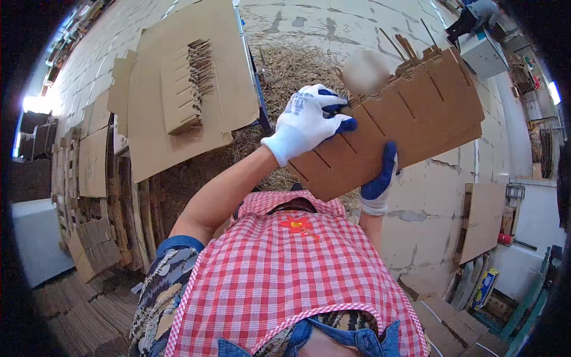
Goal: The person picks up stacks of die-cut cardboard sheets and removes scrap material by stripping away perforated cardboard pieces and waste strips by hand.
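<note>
A stack of slotted brown cardboard point(422, 113) is tilted in front of my apron, its upper edge ragged with torn strips standing up. My right hand point(379, 178), in a white glove with blue-coated fingers, grips its lower edge with the thumb on the near face. My left hand point(312, 116), gloved the same way, is closed with bent fingers at the upper left edge of the cardboard. What lies between those fingertips is partly hidden. A round blurred patch covers part of the torn edge. To the left, another slotted cardboard stack point(178, 98) lies on a large flat cardboard sheet point(229, 65).
Cardboard scraps point(285, 65) litter the floor beyond my hands. Wooden pallets point(143, 208) and stacked cardboard point(83, 312) are at the left. A person point(479, 15) bends by a white box point(485, 53) at the upper right. A cardboard panel point(482, 220) leans at the right.
</note>
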The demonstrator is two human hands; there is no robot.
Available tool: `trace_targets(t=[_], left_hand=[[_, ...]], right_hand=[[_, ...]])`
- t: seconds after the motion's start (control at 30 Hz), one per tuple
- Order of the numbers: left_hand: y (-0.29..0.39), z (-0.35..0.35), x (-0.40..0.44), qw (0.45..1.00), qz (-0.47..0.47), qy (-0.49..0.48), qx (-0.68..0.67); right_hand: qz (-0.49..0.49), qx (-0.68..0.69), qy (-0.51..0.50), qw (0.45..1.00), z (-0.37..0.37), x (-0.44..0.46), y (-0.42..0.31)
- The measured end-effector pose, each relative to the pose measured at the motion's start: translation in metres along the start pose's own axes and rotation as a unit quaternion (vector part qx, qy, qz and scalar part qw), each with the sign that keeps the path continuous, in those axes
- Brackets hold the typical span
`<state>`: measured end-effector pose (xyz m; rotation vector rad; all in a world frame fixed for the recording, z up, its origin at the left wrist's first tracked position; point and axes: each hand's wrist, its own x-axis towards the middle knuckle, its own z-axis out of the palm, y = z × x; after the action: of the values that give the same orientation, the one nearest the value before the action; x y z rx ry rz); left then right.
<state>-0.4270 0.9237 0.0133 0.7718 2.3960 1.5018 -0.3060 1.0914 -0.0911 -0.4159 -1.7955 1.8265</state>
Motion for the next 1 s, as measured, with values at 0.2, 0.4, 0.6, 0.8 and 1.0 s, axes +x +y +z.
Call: trace_targets(t=[0.2, 0.4, 0.6, 0.8, 1.0], left_hand=[[-0.028, 0.003, 0.008, 0.957, -0.163, -0.064, -0.23], [-0.04, -0.001, 0.006, 0.92, -0.216, 0.001, -0.327], [-0.032, -0.005, -0.007, 0.951, -0.092, -0.12, -0.272], [-0.033, 0.0, -0.012, 0.982, -0.035, -0.053, -0.177], [-0.019, 0.0, -0.016, 0.985, -0.085, -0.003, -0.151]], right_hand=[[-0.001, -0.021, -0.04, 0.999, -0.011, 0.003, -0.006], [0.116, 0.249, 0.008, 0.961, 0.011, 0.001, -0.042], [0.124, 0.193, 0.023, 0.973, -0.002, 0.005, -0.017], [0.067, 0.164, -0.027, 0.984, -0.01, -0.003, -0.005], [0.011, 0.009, -0.026, 1.0, -0.015, -0.001, 0.005]])
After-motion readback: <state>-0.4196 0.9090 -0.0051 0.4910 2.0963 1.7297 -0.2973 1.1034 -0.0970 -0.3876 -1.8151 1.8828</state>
